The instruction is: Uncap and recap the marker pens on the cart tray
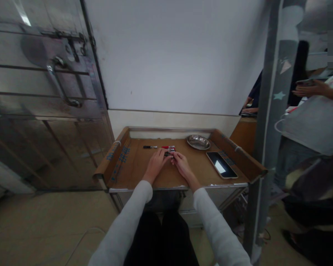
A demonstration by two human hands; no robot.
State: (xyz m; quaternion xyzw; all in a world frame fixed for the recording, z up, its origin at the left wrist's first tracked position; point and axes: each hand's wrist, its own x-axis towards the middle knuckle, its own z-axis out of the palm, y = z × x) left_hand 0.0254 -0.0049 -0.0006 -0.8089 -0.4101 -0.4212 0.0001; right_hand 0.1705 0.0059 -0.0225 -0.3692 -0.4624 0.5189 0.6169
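On the cardboard-lined table my left hand [156, 162] and my right hand [181, 164] meet near the middle. Fingers of both close around a small dark object with a shiny part [168, 154], mostly covered and too small to name. Just beyond the fingertips lies a short red object with a silvery end [166, 147]. To its left is a similar slim black one, also silver-ended [148, 147]; neither is touched by a hand.
A round metal dish [198, 142] sits at the back right, with a phone [221, 164] in front of it. Cardboard sides [115, 157] edge the table. A grey post [266, 122] stands to the right; beyond it a person [316, 122] holds a phone. A metal door [44, 111] is at left.
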